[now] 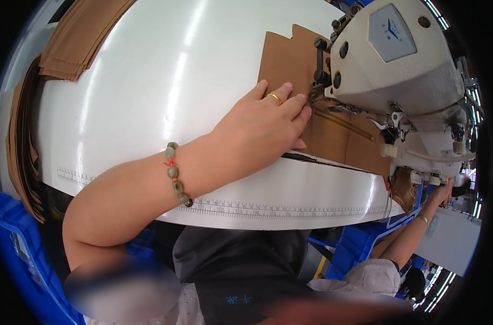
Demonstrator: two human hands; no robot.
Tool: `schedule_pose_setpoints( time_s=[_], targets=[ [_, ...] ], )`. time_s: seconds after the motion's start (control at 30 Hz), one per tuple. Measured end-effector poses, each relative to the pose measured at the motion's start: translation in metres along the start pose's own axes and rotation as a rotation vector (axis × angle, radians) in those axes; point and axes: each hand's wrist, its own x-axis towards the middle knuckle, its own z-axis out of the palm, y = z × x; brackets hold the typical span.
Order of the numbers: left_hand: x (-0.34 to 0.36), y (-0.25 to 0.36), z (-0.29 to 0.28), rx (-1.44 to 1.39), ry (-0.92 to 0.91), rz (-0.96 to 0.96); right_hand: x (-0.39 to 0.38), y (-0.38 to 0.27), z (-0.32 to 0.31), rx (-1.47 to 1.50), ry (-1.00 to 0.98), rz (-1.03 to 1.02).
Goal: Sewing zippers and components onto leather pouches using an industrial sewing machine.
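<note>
My left hand [263, 119] lies flat on a brown fabric piece [281, 62], fingers stretched beside the needle area of a white sewing machine [360, 81]. A ring is on one finger and a beaded bracelet [173, 171] circles the wrist. Part of the brown fabric continues under the machine head, where a narrow golden-brown strip [346, 125] runs across it. Far to the right, my right hand [443, 194] reaches up to the machine's right end, close to a dark rounded part [461, 184]. Its fingers are small and partly hidden, so their grip is unclear.
Stacked brown pieces [81, 40] lie at the table's far left, and more brown pieces [22, 141] hang over its left edge. A printed ruler [257, 211] follows the white table's near edge. Blue plastic crates [16, 233] stand below left and at right.
</note>
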Motion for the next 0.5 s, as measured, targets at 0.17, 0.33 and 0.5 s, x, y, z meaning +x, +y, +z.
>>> schedule_pose_setpoints(
  time_s=[0.17, 0.33, 0.5],
  targets=[
    [0.001, 0.002, -0.001, 0.017, 0.001, 0.0, 0.008, -0.023, -0.002, -0.257, 0.061, -0.077],
    [0.0, 0.002, -0.003, -0.002, 0.007, -0.017, 0.011, -0.019, 0.004, -0.168, 0.114, -0.096],
    [0.0, 0.002, -0.003, -0.004, 0.001, -0.006, -0.001, 0.007, 0.009, -0.178, 0.058, -0.108]
  ],
)
